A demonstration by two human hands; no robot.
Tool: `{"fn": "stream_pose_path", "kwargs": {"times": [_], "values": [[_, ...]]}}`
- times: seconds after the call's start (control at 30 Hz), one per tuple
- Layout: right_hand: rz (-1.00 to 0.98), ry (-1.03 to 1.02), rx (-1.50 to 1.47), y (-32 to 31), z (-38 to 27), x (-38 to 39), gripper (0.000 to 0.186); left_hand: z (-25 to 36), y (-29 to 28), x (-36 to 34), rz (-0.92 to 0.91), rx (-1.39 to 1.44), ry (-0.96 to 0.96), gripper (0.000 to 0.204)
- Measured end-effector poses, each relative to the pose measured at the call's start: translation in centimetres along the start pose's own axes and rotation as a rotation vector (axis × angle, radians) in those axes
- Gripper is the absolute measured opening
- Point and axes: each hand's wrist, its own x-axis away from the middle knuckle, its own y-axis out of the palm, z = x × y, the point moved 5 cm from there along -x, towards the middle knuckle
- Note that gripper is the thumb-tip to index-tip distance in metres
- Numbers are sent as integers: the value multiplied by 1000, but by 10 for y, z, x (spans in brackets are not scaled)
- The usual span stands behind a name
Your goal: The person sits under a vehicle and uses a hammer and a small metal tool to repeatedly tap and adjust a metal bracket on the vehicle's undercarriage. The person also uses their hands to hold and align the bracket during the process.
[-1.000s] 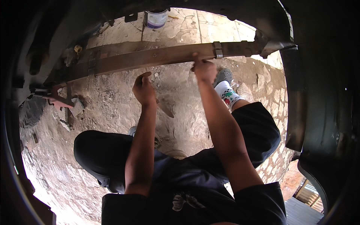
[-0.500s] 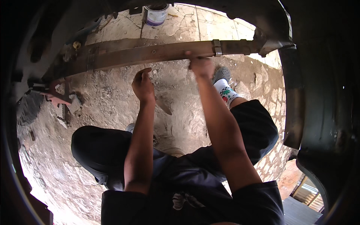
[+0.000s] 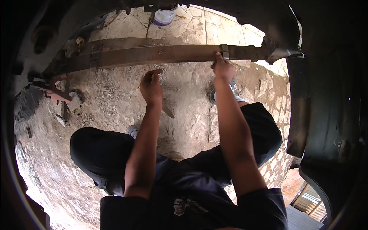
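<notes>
The right hand [image 3: 223, 69] was at the near edge of the long brown bar [image 3: 188, 53], fingers curled in and thumb raised against the metal, just beside the right-side clip [image 3: 225, 52]. I could not tell whether anything was held under those fingers. The left hand [image 3: 151, 85] was apart from the bar, nearer its middle, loosely curled, with a narrow gap between thumb and fingers; no object could be made out in it.

Location of the bar: crosswise ahead of the seated person, above the rough ground [image 3: 188, 130], its right end meeting a dark bracket [image 3: 283, 49].

Progress: judged to be under way, with 1 hand engaged. Both visible clips, the second being the left-side clip [image 3: 94, 59], were in place, and a small round stud [image 3: 161, 52] showed between them. No section was seen taken off. The surface was brown throughout, with no clear line between treated and untreated metal, so the share done and the share left could not be established.

Containers: 1 noted, a white tin with a purple band [image 3: 164, 17], upright on the pale paving [image 3: 191, 23] beyond the bar. Its mouth looked dark; contents, if any, could not be determined.
</notes>
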Motion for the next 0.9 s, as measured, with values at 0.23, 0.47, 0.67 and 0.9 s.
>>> {"fn": "stream_pose_path", "kwargs": {"times": [0.23, 0.47, 0.67, 0.9], "values": [[-209, -138, 263, 10, -4, -21, 63, -1, 7, 5, -45, 35, -94, 28], [-20, -57, 83, 52, 1, 43, 58, 0, 27, 21, -181, 28, -74, 26], [-130, -66, -43, 33, 39, 38, 68, -5, 37, 28, -300, 47, -126, 33], [-434, -94, -233, 109, 113, 171, 65, -64, 22, 31, -512, -3, -457, 37]]}}
